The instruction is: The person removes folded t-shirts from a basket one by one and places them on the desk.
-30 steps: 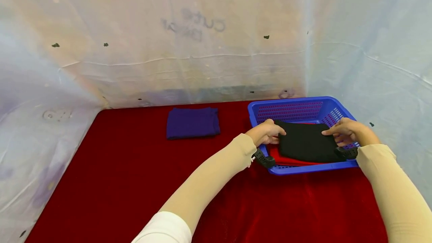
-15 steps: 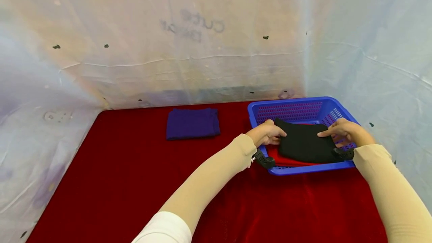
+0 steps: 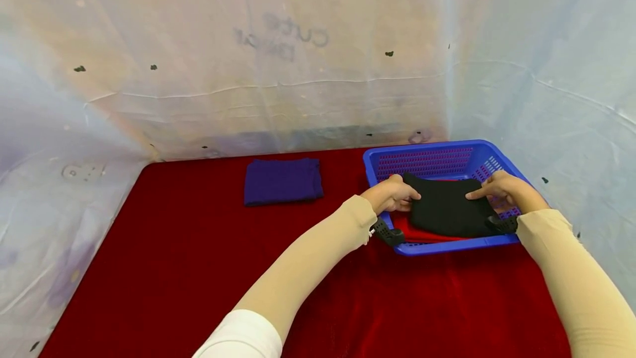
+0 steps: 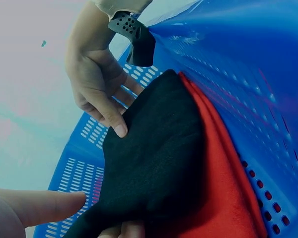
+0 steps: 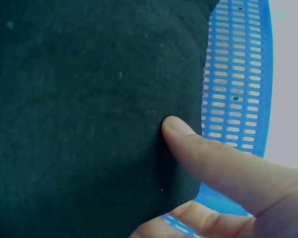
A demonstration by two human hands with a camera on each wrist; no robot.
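Note:
A folded black cloth (image 3: 449, 211) lies in the blue slotted basket (image 3: 422, 151) on top of a folded red cloth (image 3: 422, 235). My left hand (image 3: 395, 195) pinches the black cloth's left edge. My right hand (image 3: 497, 189) pinches its right edge, thumb (image 5: 213, 163) on top and fingers beneath. The left wrist view shows the black cloth (image 4: 154, 168) over the red cloth (image 4: 223, 198), with the right hand (image 4: 97, 84) across from it. The right wrist view is mostly filled by the black cloth (image 5: 79, 109) beside the basket wall (image 5: 238, 74).
A folded purple cloth (image 3: 282, 181) lies on the red table cover (image 3: 199, 258), left of the basket. Pale plastic sheeting (image 3: 298, 70) walls the table at the back and on both sides. The basket stands close to the right sheet.
Both hands keep their hold on the black cloth. It has sunk slightly toward the red cloth, and my right thumb has slid a little inward.

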